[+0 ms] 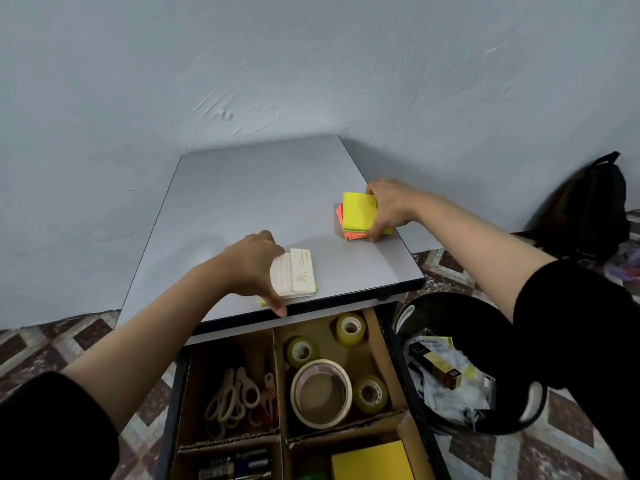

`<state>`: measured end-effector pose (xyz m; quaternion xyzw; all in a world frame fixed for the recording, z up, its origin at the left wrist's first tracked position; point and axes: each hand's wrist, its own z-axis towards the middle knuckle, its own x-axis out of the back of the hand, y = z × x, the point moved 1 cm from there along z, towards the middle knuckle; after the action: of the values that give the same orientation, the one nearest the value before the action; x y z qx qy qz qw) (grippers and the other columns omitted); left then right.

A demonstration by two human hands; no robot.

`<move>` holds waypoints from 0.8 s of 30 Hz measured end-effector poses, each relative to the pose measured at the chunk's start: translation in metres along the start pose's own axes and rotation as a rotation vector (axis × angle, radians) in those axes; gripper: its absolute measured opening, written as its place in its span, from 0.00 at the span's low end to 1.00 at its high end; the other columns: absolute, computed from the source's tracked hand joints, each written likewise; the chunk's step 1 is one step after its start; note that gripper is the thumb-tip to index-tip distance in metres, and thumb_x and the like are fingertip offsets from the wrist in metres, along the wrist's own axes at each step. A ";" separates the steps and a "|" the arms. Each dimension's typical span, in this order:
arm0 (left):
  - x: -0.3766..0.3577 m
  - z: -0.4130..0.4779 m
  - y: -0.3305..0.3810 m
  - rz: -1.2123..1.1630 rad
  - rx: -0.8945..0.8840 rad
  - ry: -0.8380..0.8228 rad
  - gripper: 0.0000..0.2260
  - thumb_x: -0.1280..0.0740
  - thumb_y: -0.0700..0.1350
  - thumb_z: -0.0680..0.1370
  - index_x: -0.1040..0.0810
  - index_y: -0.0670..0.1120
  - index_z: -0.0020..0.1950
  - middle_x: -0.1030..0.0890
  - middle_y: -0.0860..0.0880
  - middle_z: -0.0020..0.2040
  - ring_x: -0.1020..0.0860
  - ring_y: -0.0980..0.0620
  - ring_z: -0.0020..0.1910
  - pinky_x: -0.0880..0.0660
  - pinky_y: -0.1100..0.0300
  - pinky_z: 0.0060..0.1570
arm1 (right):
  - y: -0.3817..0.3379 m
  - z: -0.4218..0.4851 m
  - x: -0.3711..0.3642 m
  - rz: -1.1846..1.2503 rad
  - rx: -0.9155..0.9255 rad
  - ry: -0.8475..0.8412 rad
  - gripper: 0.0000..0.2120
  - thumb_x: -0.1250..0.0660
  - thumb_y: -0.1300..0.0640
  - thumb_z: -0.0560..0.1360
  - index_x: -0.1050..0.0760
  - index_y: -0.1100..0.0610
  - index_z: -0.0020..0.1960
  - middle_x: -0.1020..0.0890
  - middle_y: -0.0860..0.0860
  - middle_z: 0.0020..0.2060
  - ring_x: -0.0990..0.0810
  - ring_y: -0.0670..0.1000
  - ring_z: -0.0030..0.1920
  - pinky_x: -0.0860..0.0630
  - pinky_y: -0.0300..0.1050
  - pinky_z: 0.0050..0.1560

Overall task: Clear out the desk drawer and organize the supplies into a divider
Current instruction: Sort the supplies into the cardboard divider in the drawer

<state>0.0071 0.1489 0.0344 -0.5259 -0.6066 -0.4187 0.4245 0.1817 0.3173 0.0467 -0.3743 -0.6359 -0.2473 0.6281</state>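
Observation:
On the grey desk top (249,202) my right hand (389,207) grips a stack of neon sticky notes (358,213), yellow on top with green and orange below, near the right edge. My left hand (254,268) grips a small cream sticky-tab pad (299,275) near the front edge. Below, the open drawer holds a cardboard divider (280,375). Its left compartment has several scissors (239,396). The right one has three clear tape rolls (350,329) and a large masking tape roll (321,393). Front compartments hold batteries (242,465) and a yellow pad (372,462).
A black waste bin (467,362) full of crumpled paper and a small box stands to the right of the drawer. A black backpack (588,206) leans on the wall at far right. A tiny yellow-green scrap (261,302) lies at the desk's front edge.

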 end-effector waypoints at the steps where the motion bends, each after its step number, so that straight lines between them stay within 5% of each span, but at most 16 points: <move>1: 0.000 0.000 0.001 0.014 -0.001 0.001 0.34 0.22 0.58 0.61 0.28 0.47 0.62 0.31 0.48 0.58 0.34 0.52 0.53 0.29 0.60 0.53 | 0.000 -0.001 0.000 -0.007 0.003 0.012 0.38 0.20 0.50 0.59 0.31 0.62 0.63 0.26 0.58 0.59 0.26 0.58 0.57 0.26 0.49 0.55; 14: -0.016 -0.019 0.007 -0.083 0.011 0.244 0.37 0.25 0.57 0.65 0.34 0.46 0.68 0.29 0.49 0.59 0.35 0.55 0.50 0.35 0.65 0.45 | -0.003 -0.036 0.001 0.120 -0.001 0.205 0.35 0.22 0.45 0.60 0.27 0.63 0.60 0.25 0.59 0.56 0.26 0.58 0.56 0.31 0.46 0.53; 19: -0.013 -0.056 0.024 -0.245 -0.022 0.339 0.49 0.34 0.69 0.54 0.32 0.44 0.69 0.27 0.47 0.60 0.29 0.51 0.54 0.36 0.63 0.48 | -0.016 -0.081 0.000 0.252 0.028 0.216 0.33 0.22 0.47 0.62 0.26 0.61 0.61 0.23 0.58 0.56 0.26 0.56 0.56 0.33 0.42 0.49; 24: -0.043 -0.105 0.043 -0.559 -0.188 0.189 0.45 0.32 0.67 0.55 0.28 0.46 0.68 0.22 0.56 0.56 0.25 0.61 0.54 0.32 0.68 0.51 | -0.036 -0.142 -0.015 0.520 0.125 0.153 0.39 0.20 0.50 0.60 0.31 0.55 0.68 0.24 0.51 0.55 0.25 0.49 0.53 0.33 0.37 0.49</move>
<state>0.0617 0.0407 0.0268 -0.3342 -0.6444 -0.6205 0.2967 0.2389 0.1819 0.0497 -0.4656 -0.4834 -0.0657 0.7384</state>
